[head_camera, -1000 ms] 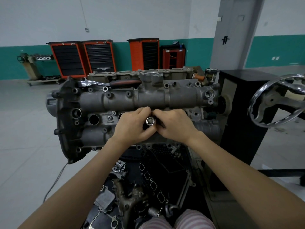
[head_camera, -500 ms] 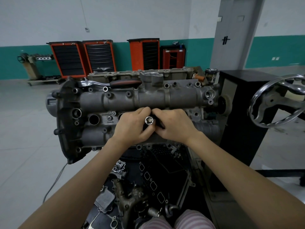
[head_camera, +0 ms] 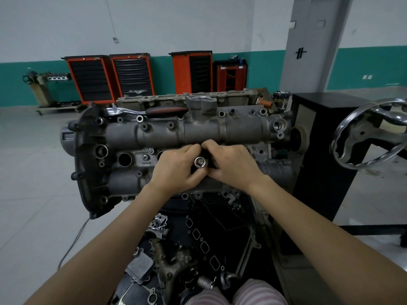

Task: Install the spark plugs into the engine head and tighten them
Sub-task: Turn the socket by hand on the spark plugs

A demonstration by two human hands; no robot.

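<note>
The head [head_camera: 176,137] fills the middle of my view, a long grey casting lying crosswise on its stand, its dark end cover [head_camera: 88,164] toward my left. To the right I see a black cabinet [head_camera: 326,137] and, nearer the edge, a chrome handwheel [head_camera: 372,137]. Along the far wall stand orange tool carts [head_camera: 110,78]. Below the head, a tray [head_camera: 198,249] holds loose gaskets, brackets and castings.

On the head's top edge lies a ratchet [head_camera: 149,112] with a black-and-red grip, untouched. Two open plug wells [head_camera: 124,159] show left of my hands, the nearer one partly hidden.

My left hand [head_camera: 176,166] and right hand [head_camera: 233,164] meet at the head's middle, both curled round a socket [head_camera: 200,162]. Its chrome open end faces me; the rest is buried between my fingers, the left thumb under it and the right fingertips touching its side. The socket stands over the row of wells, but I cannot tell whether it sits in one, and no spark plug is visible to me.
</note>
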